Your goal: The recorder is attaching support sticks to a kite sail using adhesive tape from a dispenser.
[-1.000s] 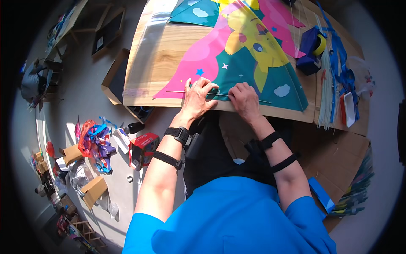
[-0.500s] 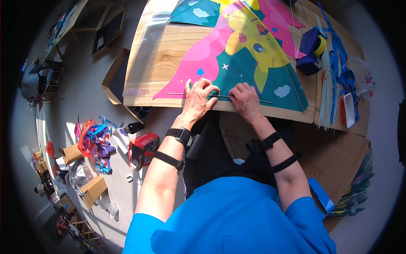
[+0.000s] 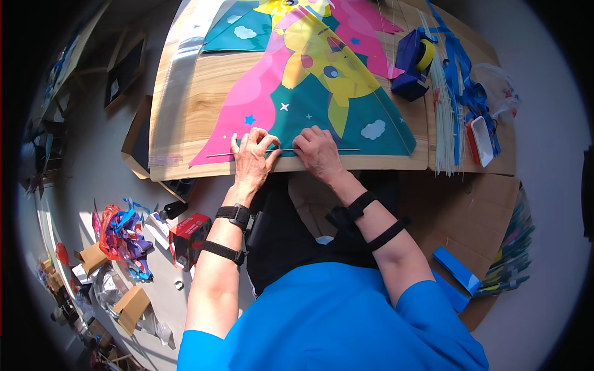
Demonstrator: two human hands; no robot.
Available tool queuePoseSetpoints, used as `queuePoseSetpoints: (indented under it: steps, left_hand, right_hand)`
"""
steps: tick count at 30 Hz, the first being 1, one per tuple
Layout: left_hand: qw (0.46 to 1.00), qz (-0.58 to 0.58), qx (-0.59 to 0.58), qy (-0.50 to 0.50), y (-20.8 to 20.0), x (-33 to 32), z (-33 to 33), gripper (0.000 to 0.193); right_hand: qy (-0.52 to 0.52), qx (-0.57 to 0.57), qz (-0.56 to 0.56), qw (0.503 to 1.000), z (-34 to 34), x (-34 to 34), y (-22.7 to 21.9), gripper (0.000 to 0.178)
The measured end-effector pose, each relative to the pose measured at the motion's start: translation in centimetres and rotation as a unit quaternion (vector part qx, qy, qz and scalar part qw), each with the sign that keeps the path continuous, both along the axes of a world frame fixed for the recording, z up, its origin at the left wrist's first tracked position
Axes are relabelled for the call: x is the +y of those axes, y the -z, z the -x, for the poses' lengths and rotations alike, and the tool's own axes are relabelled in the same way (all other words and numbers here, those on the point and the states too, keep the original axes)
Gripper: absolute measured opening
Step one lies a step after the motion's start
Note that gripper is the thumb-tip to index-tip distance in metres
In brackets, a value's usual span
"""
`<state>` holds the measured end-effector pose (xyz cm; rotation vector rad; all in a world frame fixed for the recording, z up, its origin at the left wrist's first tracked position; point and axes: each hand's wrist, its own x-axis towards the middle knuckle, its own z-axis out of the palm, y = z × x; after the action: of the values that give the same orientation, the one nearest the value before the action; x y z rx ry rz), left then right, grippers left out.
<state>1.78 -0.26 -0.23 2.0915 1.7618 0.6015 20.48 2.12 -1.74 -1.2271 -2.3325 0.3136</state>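
A kite sheet (image 3: 362, 105) printed in pink, green and yellow lies on the wooden table, its wide end toward me. Across that near end runs a thin rod (image 3: 348, 149). My left hand (image 3: 252, 159) is on the rod left of its middle, with thumb and index finger brought together in a pinch around it. A short way to the right, my right hand (image 3: 318, 153) has its fingers bunched and pressed together on the same rod. The right thumb is mostly hidden. Both rod ends stick out past my hands.
Right of the kite stand a blue tape dispenser (image 3: 408, 68), a bundle of thin pale rods (image 3: 444, 133), blue ribbon (image 3: 461, 62) and a red-and-white tray (image 3: 481, 142). Cardboard (image 3: 464, 216) lies below the table's right side. A red box (image 3: 189, 241) and colourful scraps (image 3: 120, 232) are at lower left.
The whole view has shifted, so the table and my hands appear farther left and slightly lower. Both hands keep the same places on the rod.
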Motion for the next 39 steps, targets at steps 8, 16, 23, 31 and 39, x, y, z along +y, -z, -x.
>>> queuePoseSetpoints:
  steps: [8, 16, 23, 31, 39]
  left_hand:
    - [1.0, 0.008, 0.006, 0.0, -0.4, 0.2, -0.2, 0.021]
    - [1.0, 0.009, 0.011, -0.005, -0.4, 0.1, -0.3, 0.021]
    - [1.0, 0.015, 0.011, -0.006, -0.3, 0.0, 0.0, 0.022]
    - [1.0, 0.012, 0.014, -0.005, -0.3, 0.1, -0.1, 0.021]
    - [1.0, 0.015, 0.01, -0.006, -0.2, 0.0, 0.0, 0.022]
  right_hand:
    - [0.009, -0.002, 0.02, 1.0, -0.1, 0.0, -0.3, 0.006]
    - [0.417, 0.293, 0.209, 0.834, -7.3, -4.8, -0.5, 0.022]
    - [0.425, 0.29, 0.238, 0.824, -8.5, -5.8, 1.1, 0.025]
    - [0.412, 0.274, 0.215, 0.842, -7.8, -5.6, 0.5, 0.024]
    - [0.401, 0.279, 0.211, 0.847, -7.5, -5.7, 0.3, 0.024]
